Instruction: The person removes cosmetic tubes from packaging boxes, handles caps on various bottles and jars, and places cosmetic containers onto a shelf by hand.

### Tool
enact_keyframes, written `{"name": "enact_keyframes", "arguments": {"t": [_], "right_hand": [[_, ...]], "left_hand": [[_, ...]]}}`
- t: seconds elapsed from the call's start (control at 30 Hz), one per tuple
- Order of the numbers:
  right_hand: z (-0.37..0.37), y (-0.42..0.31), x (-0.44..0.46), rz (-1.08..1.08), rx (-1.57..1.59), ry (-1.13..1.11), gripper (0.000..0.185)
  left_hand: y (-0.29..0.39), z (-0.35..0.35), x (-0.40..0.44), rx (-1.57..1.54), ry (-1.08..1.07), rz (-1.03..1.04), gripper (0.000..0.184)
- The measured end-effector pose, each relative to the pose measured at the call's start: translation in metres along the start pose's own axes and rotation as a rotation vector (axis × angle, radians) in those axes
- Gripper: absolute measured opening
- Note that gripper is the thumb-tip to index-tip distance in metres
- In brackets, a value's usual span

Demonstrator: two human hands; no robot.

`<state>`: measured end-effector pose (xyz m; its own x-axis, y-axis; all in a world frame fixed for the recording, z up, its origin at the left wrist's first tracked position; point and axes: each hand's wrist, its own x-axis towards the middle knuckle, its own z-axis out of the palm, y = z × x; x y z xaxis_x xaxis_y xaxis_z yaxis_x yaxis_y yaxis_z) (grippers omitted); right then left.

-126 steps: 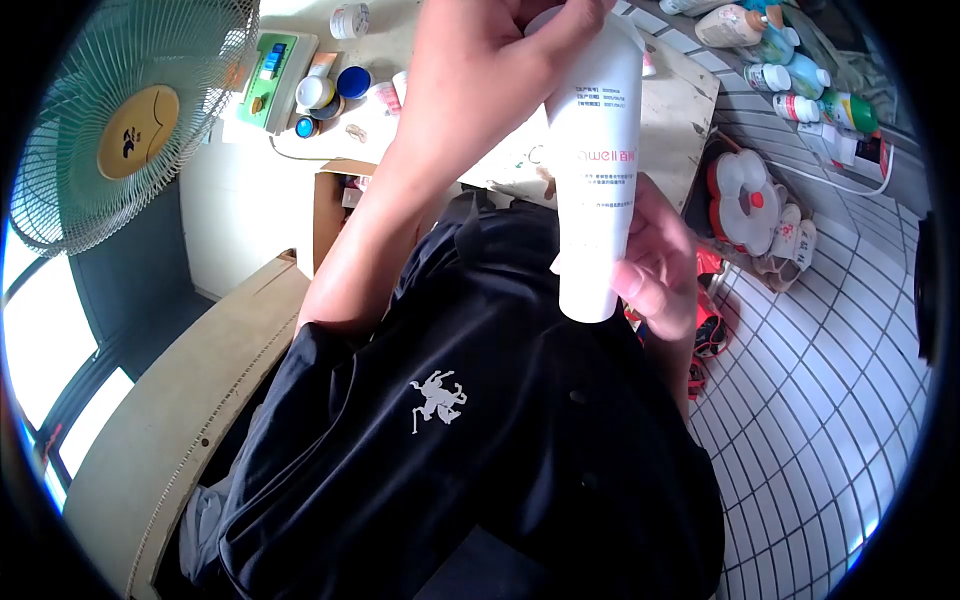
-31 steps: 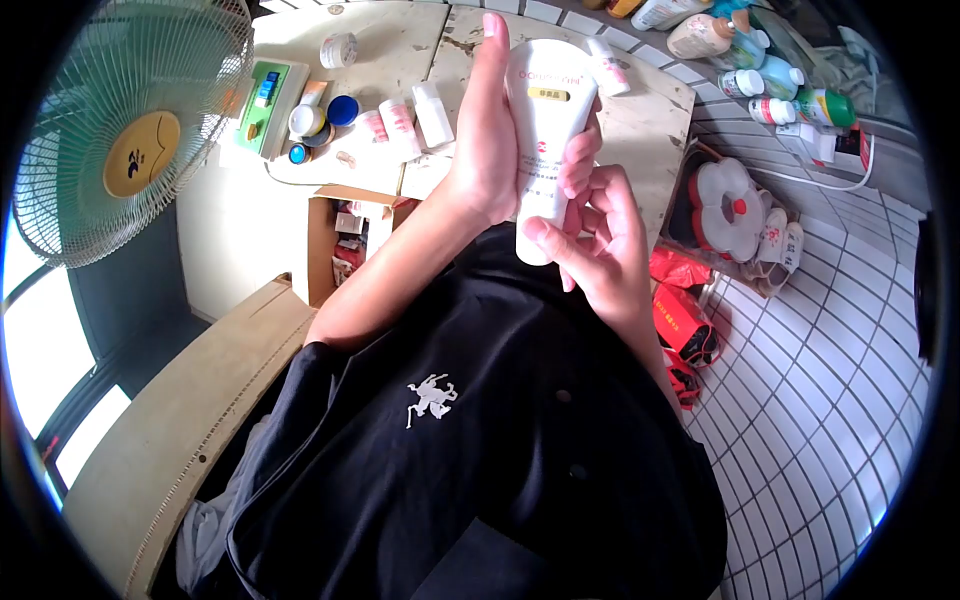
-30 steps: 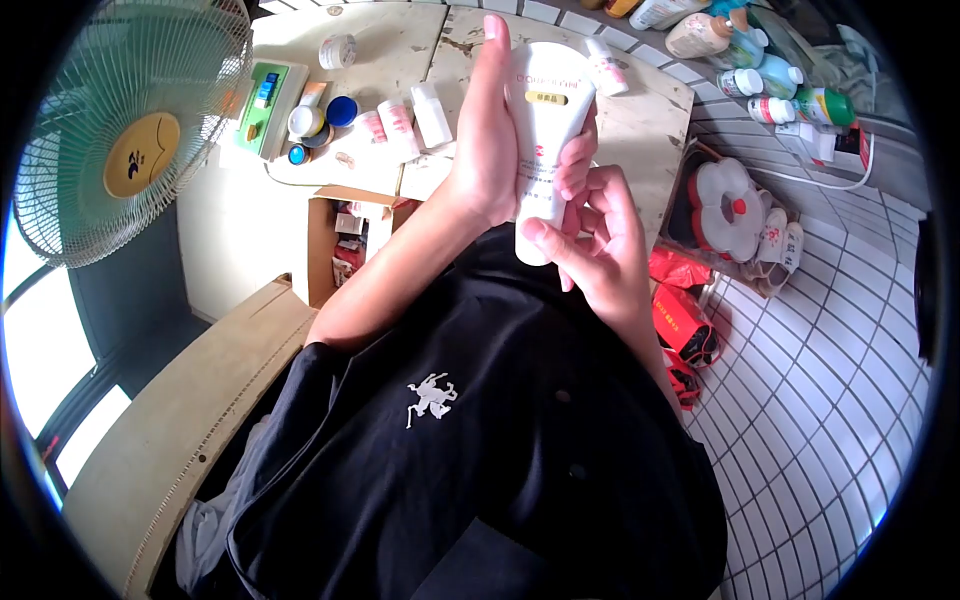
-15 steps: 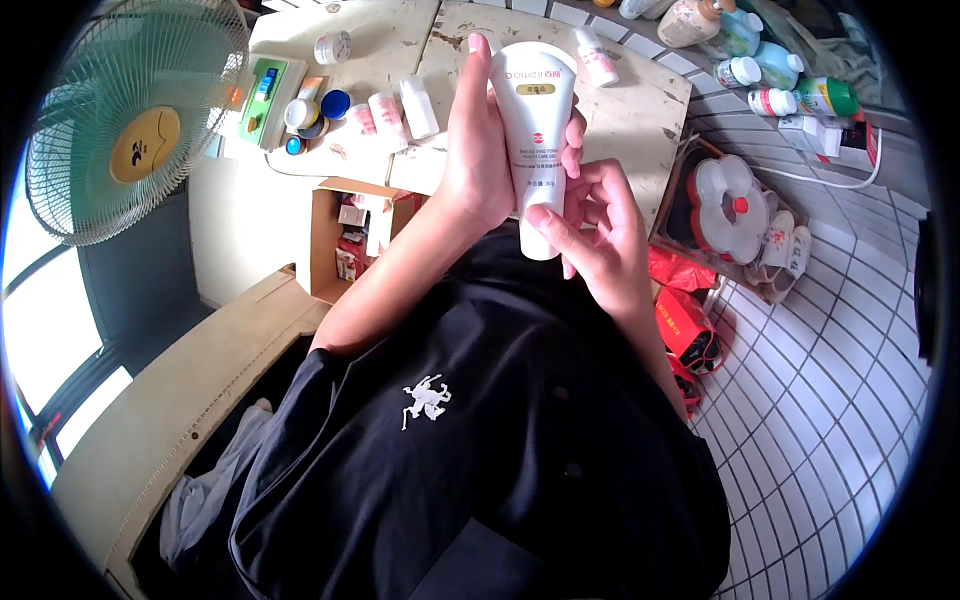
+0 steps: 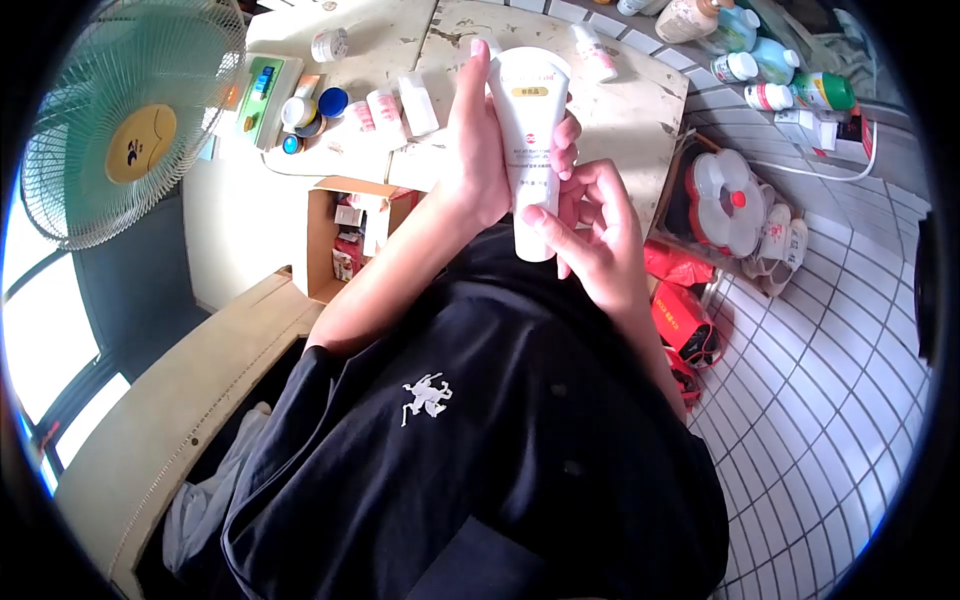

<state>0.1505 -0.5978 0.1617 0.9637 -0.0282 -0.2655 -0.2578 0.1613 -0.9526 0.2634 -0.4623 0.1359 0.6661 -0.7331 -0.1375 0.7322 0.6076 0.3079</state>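
Observation:
A white squeeze tube point(image 5: 533, 125) with a gold label and red logo is held up in front of my chest, its printed side facing me and its narrow capped end toward my body. My left hand point(image 5: 482, 150) wraps around it from the left, thumb pointing up along the side, fingertips showing at the right edge. At the lower end, my right hand point(image 5: 598, 225) pinches the tube near its cap, thumb on the front and fingers curled behind. Beyond the tube, several white bottles with pink print point(image 5: 385, 115) lie on the worn table point(image 5: 460, 45).
A green fan point(image 5: 135, 130) stands at the left. An open cardboard box point(image 5: 322, 235) holds packets below the table edge. Bottles and a green-capped container point(image 5: 825, 92) line the tiled ledge at the right. A flower-shaped tray point(image 5: 725, 205) and red box point(image 5: 682, 318) sit lower right.
Both hands keep their hold on the tube. The tube's wide end has tilted slightly, and glare now covers part of its top print. The view has shifted a little.

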Motion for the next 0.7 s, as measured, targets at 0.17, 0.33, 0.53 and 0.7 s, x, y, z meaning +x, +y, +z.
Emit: {"name": "enact_keyframes", "arguments": {"t": [0.17,0.33,0.53,0.7], "right_hand": [[0.012,0.005,0.011,-0.077,-0.097,0.094,0.047],[0.001,-0.012,0.023,-0.385,-0.034,0.429,0.038],[-0.017,-0.018,0.009,-0.757,-0.311,0.607,0.040],[-0.007,0.029,-0.001,-0.440,-0.263,0.560,0.037]], "left_hand": [[0.004,0.026,0.010,0.350,0.142,0.013,0.083],[0.017,0.015,0.007,0.755,0.006,0.209,0.069],[0.031,-0.065,-0.024,1.504,-0.030,0.187,0.052],[0.002,-0.109,-0.023,1.679,-0.143,0.211,0.084]]}}
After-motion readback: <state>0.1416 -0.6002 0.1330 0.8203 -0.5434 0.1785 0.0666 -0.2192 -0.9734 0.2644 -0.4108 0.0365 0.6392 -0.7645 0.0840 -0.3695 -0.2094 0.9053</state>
